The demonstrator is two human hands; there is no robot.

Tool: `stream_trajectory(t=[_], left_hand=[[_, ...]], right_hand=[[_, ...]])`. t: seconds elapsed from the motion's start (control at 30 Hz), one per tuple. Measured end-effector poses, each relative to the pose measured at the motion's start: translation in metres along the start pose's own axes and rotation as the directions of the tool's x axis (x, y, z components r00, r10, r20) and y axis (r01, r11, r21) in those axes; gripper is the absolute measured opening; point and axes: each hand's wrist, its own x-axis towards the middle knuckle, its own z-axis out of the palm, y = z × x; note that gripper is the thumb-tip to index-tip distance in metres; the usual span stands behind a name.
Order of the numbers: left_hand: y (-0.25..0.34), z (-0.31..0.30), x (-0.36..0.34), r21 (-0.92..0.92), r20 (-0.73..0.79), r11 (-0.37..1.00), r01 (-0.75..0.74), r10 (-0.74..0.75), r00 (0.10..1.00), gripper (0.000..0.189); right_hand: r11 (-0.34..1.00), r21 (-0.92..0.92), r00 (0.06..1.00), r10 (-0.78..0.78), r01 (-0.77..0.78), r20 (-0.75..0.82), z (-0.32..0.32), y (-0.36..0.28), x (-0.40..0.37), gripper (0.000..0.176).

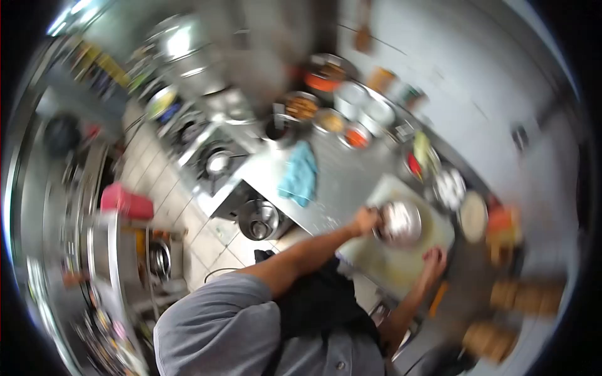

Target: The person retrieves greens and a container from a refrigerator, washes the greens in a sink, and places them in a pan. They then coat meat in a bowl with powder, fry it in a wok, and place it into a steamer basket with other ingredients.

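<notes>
In the head view a round, shiny metal bowl (pixel 401 223) is over a pale cutting board (pixel 411 269); blur hides what is in it. My left hand (pixel 367 220) grips its left edge. My right hand (pixel 434 255) is at the board's right side, apart from the bowl, with its fingers curled in; whether they hold anything small I cannot make out. A light blue cloth (pixel 299 174) lies on the steel counter (pixel 338 169) left of the bowl.
Containers of food, including an orange-red one (pixel 355 135), line the back of the counter. A white-filled bowl (pixel 449 188) stands right of the board. To the left are a stove (pixel 216 164), a metal bin (pixel 258 219) below the counter, and a red tub (pixel 126 202).
</notes>
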Motion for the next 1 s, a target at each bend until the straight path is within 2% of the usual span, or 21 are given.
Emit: stream_trajectory(t=[0.07, 0.1, 0.17, 0.23, 0.27, 0.3, 0.33, 0.43, 0.5, 0.53, 0.57, 0.6, 0.63, 0.7, 0.73, 0.77, 0.8, 0.83, 0.9, 0.97, 1.0], left_hand=[[-0.007, -0.017, -0.014, -0.118, -0.018, 0.992, -0.054, 0.052, 0.998, 0.032], [-0.016, -0.042, -0.021, -0.129, 0.057, 0.991, 0.016, -0.009, 0.998, 0.023], [-0.039, -0.087, -0.046, -0.450, 0.001, 0.893, 0.021, -0.023, 1.000, 0.015], [-0.066, -0.152, -0.078, -0.506, -0.094, 0.857, -0.100, 0.061, 0.994, 0.020], [-0.099, -0.195, -0.087, -0.455, -0.097, 0.886, -0.094, 0.056, 0.994, 0.036], [-0.080, -0.227, -0.130, -0.348, -0.215, 0.932, -0.103, 0.028, 0.976, 0.041], [-0.056, -0.253, -0.176, -0.310, -0.340, 0.938, -0.151, 0.039, 0.940, 0.041], [-0.074, -0.328, -0.229, -0.474, -0.631, 0.843, -0.255, -0.123, 0.766, 0.021], [-0.093, -0.391, -0.256, -0.472, -0.744, 0.813, -0.342, -0.160, 0.649, 0.015], [-0.116, -0.424, -0.261, -0.455, -0.816, 0.803, -0.384, -0.204, 0.540, 0.014], [-0.137, -0.458, -0.265, -0.431, -0.869, 0.799, -0.419, -0.244, 0.430, 0.014], [-0.136, -0.490, -0.284, -0.474, -0.872, 0.731, -0.490, -0.311, 0.379, 0.014], [-0.178, -0.534, -0.288, -0.421, -0.890, 0.820, -0.388, -0.289, 0.354, 0.033], [-0.192, -0.591, -0.318, -0.405, -0.913, 0.749, -0.525, -0.301, 0.275, 0.029], [-0.168, -0.612, -0.348, -0.409, -0.912, 0.753, -0.515, -0.341, 0.227, 0.023], [-0.166, -0.639, -0.362, -0.413, -0.910, 0.752, -0.514, -0.355, 0.212, 0.023], [-0.164, -0.664, -0.372, -0.363, -0.924, 0.743, -0.562, -0.363, 0.117, 0.017], [-0.162, -0.690, -0.380, -0.307, -0.930, 0.735, -0.605, -0.368, 0.025, 0.012], [-0.167, -0.747, -0.392, -0.281, -0.926, 0.727, -0.627, -0.376, -0.021, 0.010], [-0.174, -0.803, -0.404, -0.238, -0.921, 0.751, -0.616, -0.376, -0.103, 0.009], [-0.169, -0.827, -0.411, -0.223, -0.925, 0.760, -0.611, -0.363, -0.114, 0.008]], right_hand=[[0.999, 0.036, 0.994, -0.034, 0.030, 0.105, 0.079, -0.034, -0.008, 0.011], [0.994, -0.042, 0.952, -0.089, 0.106, 0.294, 0.106, -0.051, -0.019, 0.013], [0.986, 0.023, 0.833, -0.152, 0.165, 0.531, 0.159, -0.051, -0.040, 0.014], [0.977, 0.038, 0.637, -0.166, 0.209, 0.753, 0.204, -0.059, -0.078, 0.011], [0.940, 0.024, 0.496, -0.200, 0.339, 0.845, 0.226, -0.061, -0.099, 0.010], [0.933, 0.011, 0.335, -0.141, 0.361, 0.932, 0.251, -0.067, -0.123, 0.012], [0.853, 0.007, 0.166, -0.109, 0.521, 0.980, 0.279, -0.076, -0.150, 0.013], [0.734, 0.194, -0.240, -0.044, 0.651, 0.970, 0.377, -0.012, -0.240, 0.022], [0.589, 0.388, -0.392, -0.129, 0.709, 0.911, 0.437, 0.050, -0.319, 0.032], [0.560, 0.392, -0.486, 0.022, 0.730, 0.874, 0.462, 0.032, -0.368, 0.028], [0.570, 0.497, -0.616, 0.019, 0.654, 0.788, 0.488, 0.048, -0.409, 0.025], [0.526, 0.536, -0.660, 0.064, 0.660, 0.749, 0.512, 0.048, -0.449, 0.024], [0.481, 0.573, -0.696, 0.116, 0.663, 0.708, 0.536, 0.047, -0.485, 0.023], [0.348, 0.589, -0.673, 0.205, 0.729, 0.711, 0.601, 0.042, -0.555, 0.021], [0.456, 0.561, -0.609, -0.050, 0.691, 0.792, 0.625, 0.055, -0.581, 0.030], [0.438, 0.523, -0.540, -0.096, 0.731, 0.836, 0.648, 0.055, -0.611, 0.052], [0.567, 0.432, -0.530, 0.010, 0.701, 0.848, 0.676, 0.056, -0.641, 0.071], [0.603, 0.404, -0.551, 0.070, 0.687, 0.832, 0.702, 0.056, -0.670, 0.075], [0.625, 0.354, -0.561, 0.164, 0.696, 0.812, 0.740, 0.030, -0.729, 0.069], [0.662, 0.418, -0.601, 0.062, 0.622, 0.796, 0.798, 0.073, -0.775, 0.055], [0.638, 0.420, -0.624, 0.123, 0.645, 0.772, 0.826, 0.071, -0.795, 0.040]])
